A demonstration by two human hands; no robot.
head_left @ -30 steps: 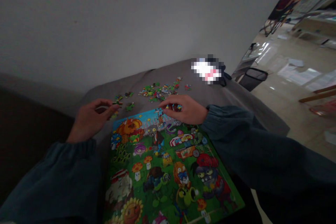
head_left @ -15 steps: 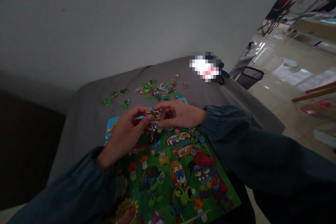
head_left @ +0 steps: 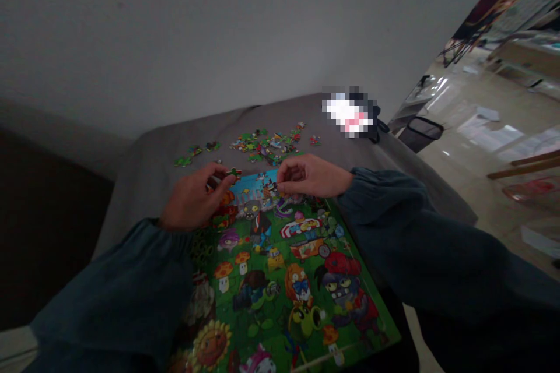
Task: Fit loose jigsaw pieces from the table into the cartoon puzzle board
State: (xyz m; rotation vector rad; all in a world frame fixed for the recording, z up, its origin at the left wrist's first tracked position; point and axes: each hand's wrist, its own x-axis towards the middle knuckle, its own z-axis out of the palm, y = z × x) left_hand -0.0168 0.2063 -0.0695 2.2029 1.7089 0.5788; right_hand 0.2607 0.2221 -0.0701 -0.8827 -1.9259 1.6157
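Observation:
A colourful cartoon jigsaw board (head_left: 280, 280) lies on a grey cloth-covered surface (head_left: 144, 175) in front of me. My left hand (head_left: 192, 198) hovers over the board's upper left corner, fingers pinched on a small puzzle piece (head_left: 233, 173). My right hand (head_left: 311, 176) rests at the board's upper edge, fingers curled and pressed on a piece (head_left: 273, 187) there. Loose puzzle pieces (head_left: 266, 145) lie scattered on the cloth just beyond both hands.
A few stray pieces (head_left: 192, 154) sit farther left on the cloth. A blurred white and dark object (head_left: 350, 113) rests at the far right corner. Beyond it stands a black bin (head_left: 422, 131) on a shiny floor, with furniture and a person's figure (head_left: 490, 3) far off.
My hands met over the board half a second ago and have drawn apart again. The left hand still pinches its piece; the right has gone back to the board's top edge.

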